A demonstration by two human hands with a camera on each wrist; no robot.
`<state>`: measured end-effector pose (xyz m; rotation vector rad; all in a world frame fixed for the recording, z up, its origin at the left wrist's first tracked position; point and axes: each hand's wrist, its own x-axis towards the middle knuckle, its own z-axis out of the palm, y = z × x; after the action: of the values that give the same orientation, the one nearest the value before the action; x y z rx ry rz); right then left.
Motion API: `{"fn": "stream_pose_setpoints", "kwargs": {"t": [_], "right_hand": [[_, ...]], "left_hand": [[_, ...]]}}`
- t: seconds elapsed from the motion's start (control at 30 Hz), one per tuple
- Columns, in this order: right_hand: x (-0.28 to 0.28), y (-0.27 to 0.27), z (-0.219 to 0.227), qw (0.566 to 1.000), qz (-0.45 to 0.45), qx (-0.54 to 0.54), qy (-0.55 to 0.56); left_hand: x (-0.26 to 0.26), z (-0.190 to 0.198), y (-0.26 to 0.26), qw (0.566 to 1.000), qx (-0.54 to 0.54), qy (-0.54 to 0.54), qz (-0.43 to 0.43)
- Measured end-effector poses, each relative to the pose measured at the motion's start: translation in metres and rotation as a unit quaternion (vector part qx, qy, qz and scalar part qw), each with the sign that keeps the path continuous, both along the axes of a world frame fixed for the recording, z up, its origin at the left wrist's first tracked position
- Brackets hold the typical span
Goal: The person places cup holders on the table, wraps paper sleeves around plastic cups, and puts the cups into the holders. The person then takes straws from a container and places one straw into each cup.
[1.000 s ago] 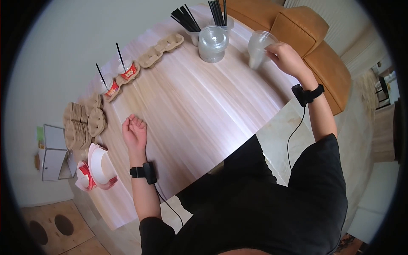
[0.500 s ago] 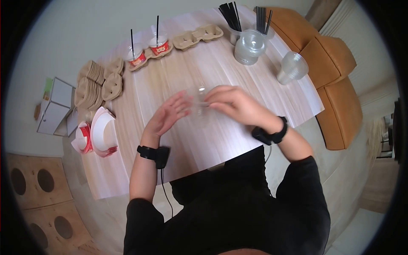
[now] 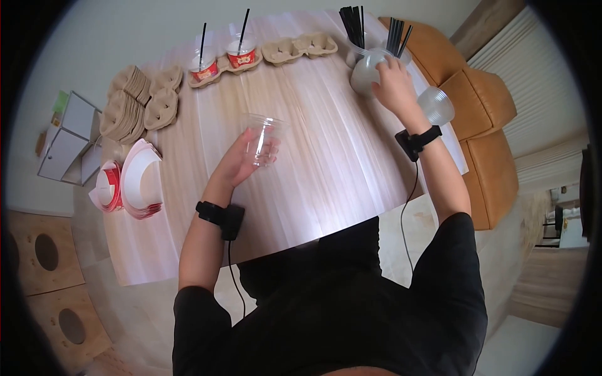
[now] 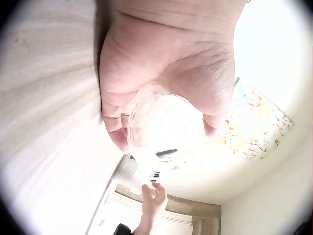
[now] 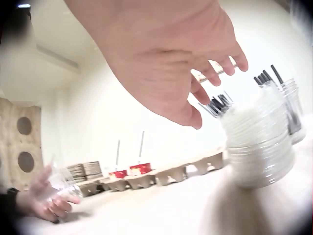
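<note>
A clear plastic cup (image 3: pixel 266 135) is in my left hand (image 3: pixel 235 161), whose fingers and thumb curl round its side, close over the table. The left wrist view looks into the same cup past the palm. Toward the far right, my right hand (image 3: pixel 396 91) reaches over a stack of clear dome lids (image 3: pixel 364 80), partly covering it in the head view. In the right wrist view its relaxed fingers hang just above and beside the lid stack (image 5: pixel 259 152), holding nothing. Close by the right wrist stands a stack of clear cups (image 3: pixel 437 105).
Black straws (image 3: pixel 352 28) stand in clear cups behind the lids. Two red-labelled cups (image 3: pixel 242 57) with straws sit in a cardboard carrier, beside another carrier (image 3: pixel 300 50). Stacked carriers (image 3: pixel 122 116) and pink-edged paper sleeves (image 3: pixel 141 182) lie at left; a brown sofa (image 3: pixel 486 94) stands beyond the table.
My right hand took a clear cup from the cup stack and brought it to the middle, where the left hand now grips it. The right hand has since moved back out to the lids.
</note>
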<state>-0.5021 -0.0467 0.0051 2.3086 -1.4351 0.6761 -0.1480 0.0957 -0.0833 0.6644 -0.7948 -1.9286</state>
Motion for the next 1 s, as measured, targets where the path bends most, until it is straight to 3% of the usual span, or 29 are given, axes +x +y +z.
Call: {"fn": "stream_pose_setpoints", "kwargs": {"t": [0.03,0.1,0.37,0.47,0.67,0.73,0.77,0.8,0.83,0.87,0.93,1.0], "right_hand": [[-0.003,-0.003,0.003,0.997,-0.061,0.019,0.049],[-0.007,-0.005,0.006,0.994,-0.067,0.05,0.064],[-0.009,-0.01,0.015,0.988,-0.074,0.124,0.057],[-0.011,-0.01,0.021,0.988,-0.049,0.148,0.016],[-0.001,0.013,0.051,0.996,0.049,-0.012,-0.074],[0.015,0.026,0.054,0.954,0.164,0.042,-0.249],[0.022,0.033,0.049,0.952,0.168,0.048,-0.251],[0.03,0.041,0.044,0.85,0.239,0.203,-0.422],[0.037,0.046,0.039,0.69,0.292,0.344,-0.566],[0.043,0.047,0.031,0.686,0.292,0.347,-0.57],[0.055,0.051,0.006,0.464,0.343,0.515,-0.635],[0.07,0.048,-0.025,0.428,0.329,0.555,-0.633]], "left_hand": [[0.001,-0.001,-0.001,1.0,-0.003,0.004,0.003],[0.002,-0.006,0.0,0.999,-0.009,-0.035,-0.012],[0.0,-0.005,0.001,1.0,-0.015,-0.024,-0.005],[0.001,-0.007,0.001,1.0,-0.016,-0.02,-0.007],[0.001,-0.006,0.0,0.999,-0.022,-0.023,-0.001],[-0.002,-0.004,0.001,0.999,-0.019,-0.026,0.023],[-0.003,-0.002,0.0,0.994,-0.068,-0.055,0.064],[-0.003,-0.001,-0.001,0.984,-0.116,-0.086,0.103],[-0.002,0.0,-0.001,0.984,-0.111,-0.09,0.105],[-0.001,0.001,-0.002,0.987,-0.111,-0.076,0.092],[-0.002,0.004,0.001,0.989,-0.106,-0.067,0.079],[-0.005,0.009,0.001,0.98,-0.138,-0.12,0.083]]}}
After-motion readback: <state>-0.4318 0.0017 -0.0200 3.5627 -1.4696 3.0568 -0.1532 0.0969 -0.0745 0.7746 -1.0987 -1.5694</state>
